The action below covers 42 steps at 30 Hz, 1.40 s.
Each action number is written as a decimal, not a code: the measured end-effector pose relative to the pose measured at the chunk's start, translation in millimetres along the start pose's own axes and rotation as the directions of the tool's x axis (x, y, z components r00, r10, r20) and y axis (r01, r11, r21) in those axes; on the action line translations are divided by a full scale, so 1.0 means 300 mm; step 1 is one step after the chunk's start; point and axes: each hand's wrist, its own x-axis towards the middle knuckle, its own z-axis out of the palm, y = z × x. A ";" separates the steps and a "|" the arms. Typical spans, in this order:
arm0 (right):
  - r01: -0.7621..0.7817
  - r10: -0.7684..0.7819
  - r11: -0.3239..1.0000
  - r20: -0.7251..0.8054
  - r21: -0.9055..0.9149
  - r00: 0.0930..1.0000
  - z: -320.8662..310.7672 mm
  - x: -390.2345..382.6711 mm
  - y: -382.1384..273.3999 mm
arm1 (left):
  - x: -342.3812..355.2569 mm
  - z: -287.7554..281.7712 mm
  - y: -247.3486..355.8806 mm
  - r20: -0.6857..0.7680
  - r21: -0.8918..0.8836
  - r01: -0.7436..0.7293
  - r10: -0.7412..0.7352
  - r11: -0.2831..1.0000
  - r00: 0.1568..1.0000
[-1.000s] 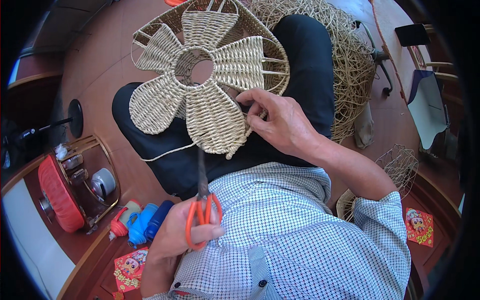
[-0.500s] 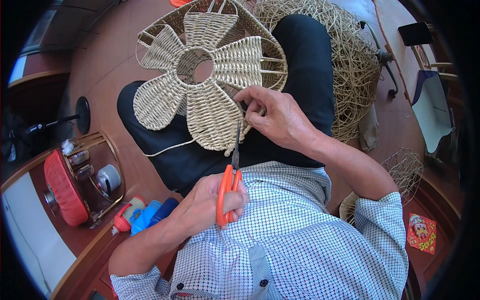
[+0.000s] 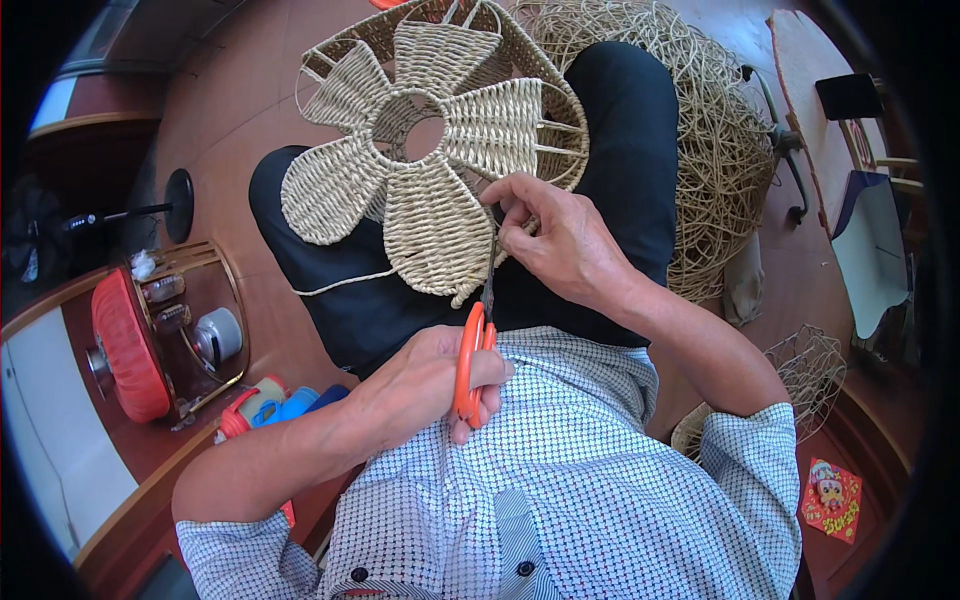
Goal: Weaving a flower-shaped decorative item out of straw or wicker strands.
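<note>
A flower-shaped woven basket of straw-coloured cord rests across my dark-trousered knees, with several petals round a ring-shaped opening. My left hand is closed round the orange handles of a pair of scissors. Their dark blades point up along the right edge of the nearest petal, with the tips close to the fingers of my right hand. That hand pinches at the petal's edge; what lies between its fingertips is mostly hidden. A loose cord end sticks out leftward from the same petal.
A large tangled heap of cord lies beyond my right knee. On the left stand a small rack with jars, a red-covered round thing and a fan base. A wire frame sits by my right elbow.
My left hand has brought the scissors slightly up and to the right, closer to my right fingers. My right hand keeps its pinch by the petal. The whole view has shifted a little.
</note>
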 end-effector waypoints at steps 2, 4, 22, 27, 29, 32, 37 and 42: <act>0.001 -0.001 1.000 0.007 0.010 1.000 0.002 0.004 0.002 | 0.019 0.006 -0.008 -0.005 -0.011 -0.016 0.016 1.000 1.000; 0.003 -0.003 1.000 0.013 0.024 1.000 0.000 0.004 0.005 | 0.041 0.019 -0.003 -0.035 -0.033 -0.027 0.026 0.999 0.999; -0.068 0.063 0.996 0.080 0.059 0.995 -0.018 0.004 -0.005 | 0.099 0.010 0.060 -0.046 -0.018 0.022 -0.023 1.000 0.999; -0.076 0.072 0.996 0.084 0.050 0.994 -0.018 0.004 -0.013 | 0.100 0.000 0.052 -0.029 -0.024 -0.002 0.002 1.000 1.000; -0.085 0.080 0.995 0.093 0.059 0.993 -0.014 0.007 -0.011 | 0.106 -0.001 0.042 -0.030 -0.016 -0.028 0.028 0.999 0.999; -0.044 0.040 0.994 0.044 0.097 0.998 -0.005 0.001 -0.001 | 0.098 0.007 0.035 -0.036 -0.024 -0.060 0.059 0.998 0.998; -0.043 0.039 0.993 0.033 0.114 0.999 -0.006 0.001 -0.010 | 0.097 -0.021 -0.003 0.011 0.047 -0.086 0.086 0.995 0.996; -0.067 0.071 0.980 -0.017 0.189 0.997 -0.002 -0.009 0.002 | 0.018 -0.055 -0.044 0.107 0.005 -0.113 0.112 0.994 0.988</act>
